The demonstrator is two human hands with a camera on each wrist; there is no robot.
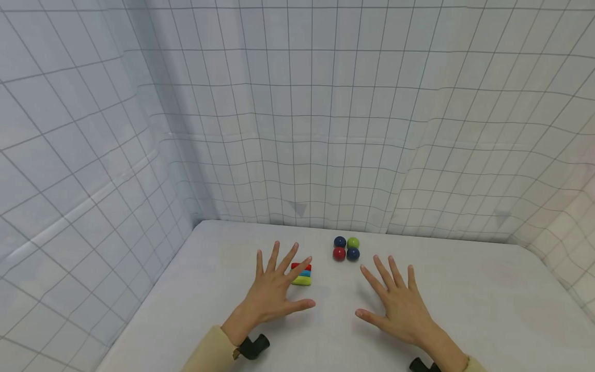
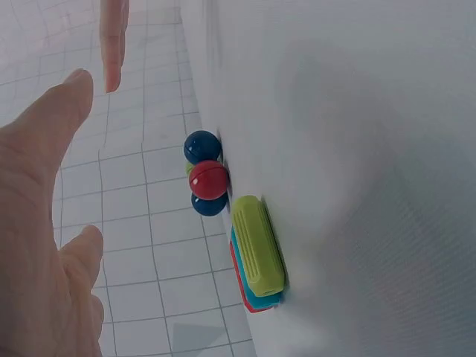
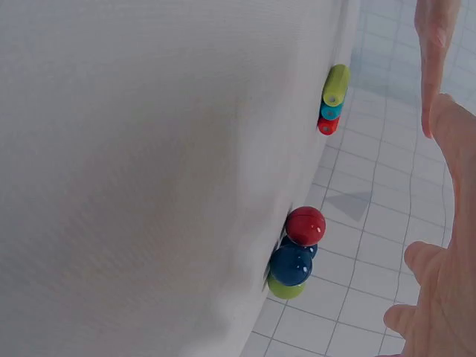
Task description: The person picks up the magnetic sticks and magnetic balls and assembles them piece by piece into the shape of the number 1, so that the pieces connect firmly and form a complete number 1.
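Note:
My left hand (image 1: 269, 292) hovers with its fingers spread, the index finger crossing in front of a small row of ridged plastic bars. A lime green bar (image 2: 256, 245) lies nearest me, with a blue bar (image 1: 304, 273) and a red bar (image 1: 307, 267) behind it, partly hidden by that finger. To the right, my right hand (image 1: 402, 310) also has spread fingers and holds nothing. Beyond the hands sits a tight cluster of balls: a red ball (image 1: 339, 253), a lime green ball (image 1: 353, 242), one dark blue ball (image 1: 340, 242) at the back left and another dark blue ball (image 1: 353, 254) at the front right.
A white table (image 1: 488, 299) lies under everything. White grid-patterned curtains (image 1: 316, 129) enclose its back and sides. A black fitting (image 1: 254, 346) is at the left wrist, and a similar black fitting (image 1: 420, 365) is at the right.

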